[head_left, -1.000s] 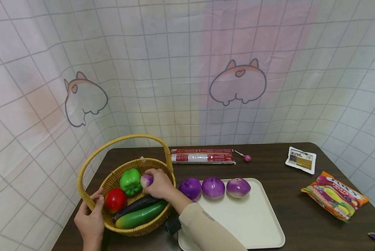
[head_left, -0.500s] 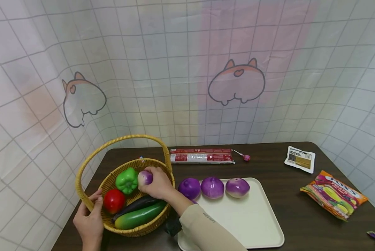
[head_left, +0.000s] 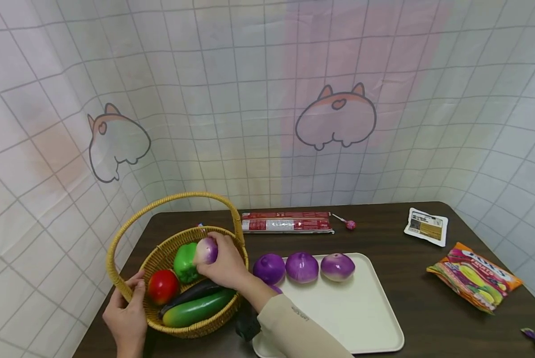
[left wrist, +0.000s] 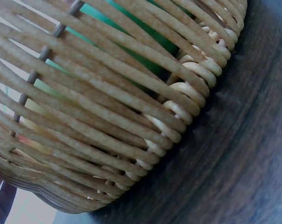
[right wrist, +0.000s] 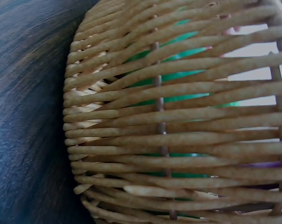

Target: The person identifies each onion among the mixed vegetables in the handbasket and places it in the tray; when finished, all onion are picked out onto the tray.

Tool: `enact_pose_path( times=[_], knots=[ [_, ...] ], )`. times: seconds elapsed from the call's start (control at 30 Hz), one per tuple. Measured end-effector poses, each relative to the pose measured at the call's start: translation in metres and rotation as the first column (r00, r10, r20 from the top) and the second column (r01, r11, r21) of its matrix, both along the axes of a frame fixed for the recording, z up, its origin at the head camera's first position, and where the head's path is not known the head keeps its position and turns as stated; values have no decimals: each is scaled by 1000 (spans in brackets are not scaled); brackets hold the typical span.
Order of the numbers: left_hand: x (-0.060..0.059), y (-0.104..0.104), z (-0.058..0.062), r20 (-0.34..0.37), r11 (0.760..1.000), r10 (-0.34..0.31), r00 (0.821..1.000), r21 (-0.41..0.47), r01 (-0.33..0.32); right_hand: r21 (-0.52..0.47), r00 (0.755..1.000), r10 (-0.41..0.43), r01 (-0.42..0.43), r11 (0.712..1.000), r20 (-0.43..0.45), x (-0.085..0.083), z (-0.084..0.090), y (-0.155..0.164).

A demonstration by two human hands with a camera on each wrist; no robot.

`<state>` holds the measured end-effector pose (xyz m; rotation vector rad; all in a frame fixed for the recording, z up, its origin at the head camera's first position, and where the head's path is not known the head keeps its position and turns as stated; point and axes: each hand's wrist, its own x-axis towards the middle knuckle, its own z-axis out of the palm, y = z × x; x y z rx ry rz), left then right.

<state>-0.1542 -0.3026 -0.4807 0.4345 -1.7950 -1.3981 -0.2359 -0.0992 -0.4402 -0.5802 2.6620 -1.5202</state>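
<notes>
Onion (head_left: 206, 249) gripped in right hand (head_left: 222, 266) over basket (head_left: 160, 258); left hand (head_left: 126, 318) apparently gripping basket rim.

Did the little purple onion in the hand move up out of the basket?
Yes. The right hand has lifted the small purple onion a bit, up toward the far rim of the basket; it now overlaps the top of the green pepper, still above the basket.

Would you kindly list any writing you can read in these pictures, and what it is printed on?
"FOX'S": orange snack bag, large letters, partly legible.
Red packet: print too small to read.
White sachet: label too blurred to read.
Sleeve: small mark, unreadable.
Wrist views: no text.
</notes>
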Motion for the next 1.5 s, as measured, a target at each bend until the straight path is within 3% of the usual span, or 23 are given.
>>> enact_pose_path(
  times=[0.33,0.97,1.23,1.5],
  knots=[
    [2,-3,-2,-3,998,42,999,-48,-42,-35,994,104,-105,994,-32,22,9,10],
    [6,-5,1,23,997,80,997,-22,-79,-151,990,142,-143,978,-15,70,32,43],
    [4,-2,0,41,997,73,996,-43,-72,-218,992,120,-125,968,-34,84,30,72],
    [-1,0,-2,23,997,56,998,-48,-55,-176,994,73,-87,981,-82,89,20,102]
  ],
)
